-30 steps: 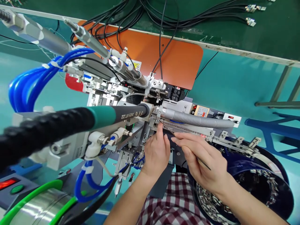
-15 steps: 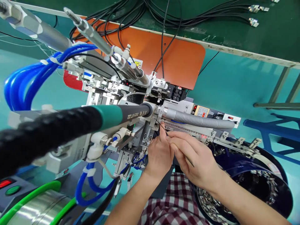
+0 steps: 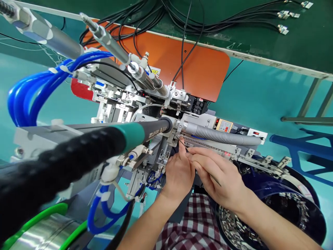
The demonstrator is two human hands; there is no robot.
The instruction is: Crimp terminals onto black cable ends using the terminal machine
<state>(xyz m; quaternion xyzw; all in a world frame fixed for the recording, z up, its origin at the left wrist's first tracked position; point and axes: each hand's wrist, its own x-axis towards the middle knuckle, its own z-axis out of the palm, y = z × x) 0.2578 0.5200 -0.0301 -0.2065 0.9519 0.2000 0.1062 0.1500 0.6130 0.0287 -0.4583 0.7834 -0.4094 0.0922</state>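
Head view: your thin tool [image 3: 215,180] slants from your right hand [image 3: 221,177] up and leftward, its far end reaching the left end of the track [image 3: 205,142], right next to the block [image 3: 171,136]. Tool's long axis crosses the track at an angle instead of lining up with it. Whether the tip touches metal is too small to make out. Your left hand [image 3: 179,177] is nearer that spot: index finger stretched out, fingertip at the track end, just beside the tip; other fingers folded, and whether they hold anything is hidden. Your right fingers are closed pen-style around the tool, no gap seen, back end poking out below the palm. Right fingertips sit against or very near the left hand; contact unclear. Hose [image 3: 223,134] runs just beyond the track; bowl [image 3: 251,182] lies right of your right hand.
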